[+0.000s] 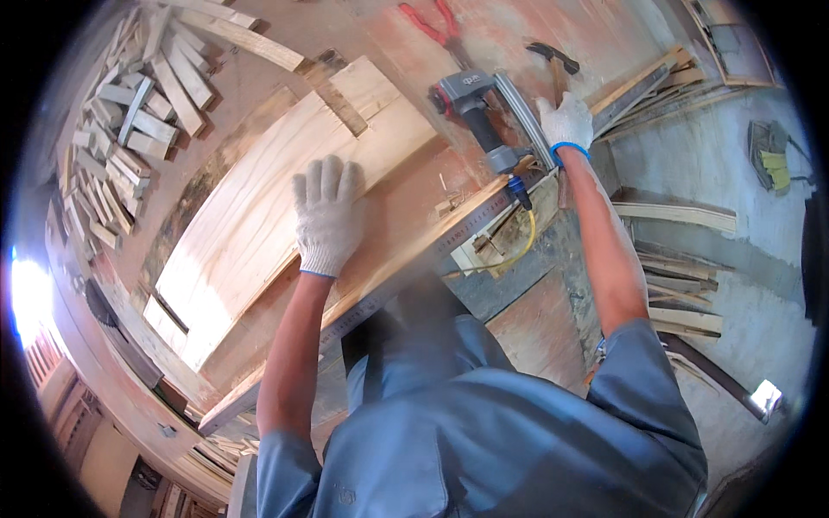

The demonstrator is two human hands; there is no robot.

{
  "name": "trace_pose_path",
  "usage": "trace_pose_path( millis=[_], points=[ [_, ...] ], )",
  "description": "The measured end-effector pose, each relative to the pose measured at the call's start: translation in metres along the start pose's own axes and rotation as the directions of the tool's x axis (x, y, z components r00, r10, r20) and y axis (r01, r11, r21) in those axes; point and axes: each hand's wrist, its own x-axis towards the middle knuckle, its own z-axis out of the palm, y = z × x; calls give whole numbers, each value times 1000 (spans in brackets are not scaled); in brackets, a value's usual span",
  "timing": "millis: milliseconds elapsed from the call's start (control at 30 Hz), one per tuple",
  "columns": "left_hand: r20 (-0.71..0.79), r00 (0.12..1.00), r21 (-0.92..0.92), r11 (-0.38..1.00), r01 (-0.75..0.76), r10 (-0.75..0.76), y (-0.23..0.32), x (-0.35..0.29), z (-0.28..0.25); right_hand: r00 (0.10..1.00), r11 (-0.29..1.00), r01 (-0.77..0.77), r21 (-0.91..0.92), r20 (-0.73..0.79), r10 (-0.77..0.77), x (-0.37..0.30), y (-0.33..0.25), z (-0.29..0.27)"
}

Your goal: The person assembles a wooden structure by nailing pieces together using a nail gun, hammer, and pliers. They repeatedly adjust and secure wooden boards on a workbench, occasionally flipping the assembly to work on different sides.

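Observation:
My left hand (328, 211), in a white knit glove, lies with its fingers stretched out on the near edge of a pale wooden panel (259, 224). The panel has slots cut into it and rests on the reddish workbench (393, 216). Farther right, my right hand (566, 123), gloved too, is closed around the wooden handle of a hammer (554, 59). The dark hammer head points away from me. Left of that hand lies a grey and black nail gun (475, 112) with a long metal magazine, joined to a yellow air hose (528, 237).
A heap of wood offcuts (129, 129) covers the far left. Red-handled pliers (436, 26) lie at the back. A marked metal rule edge (466, 229) runs along the bench front. Wood strips (656, 91) are stacked at right, with more timber pieces (682, 276) lower down.

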Motion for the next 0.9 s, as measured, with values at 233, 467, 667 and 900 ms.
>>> trace_pose_path(
  millis=[233,467,667,900],
  points=[
    [46,999,4,1000,-16,16,6,11,-5,949,998,-53,-29,311,59,59,68,24],
    [18,999,-72,997,36,-35,1,2,-1,928,474,-320,820,373,-18,-97,16,-117],
    [-17,999,-75,997,32,-34,-1,1,3,785,591,-459,663,614,-80,-228,-8,-86],
    [-41,999,-31,999,29,-30,-5,0,7,872,596,-138,791,382,-306,-223,-47,-124]
  ],
)
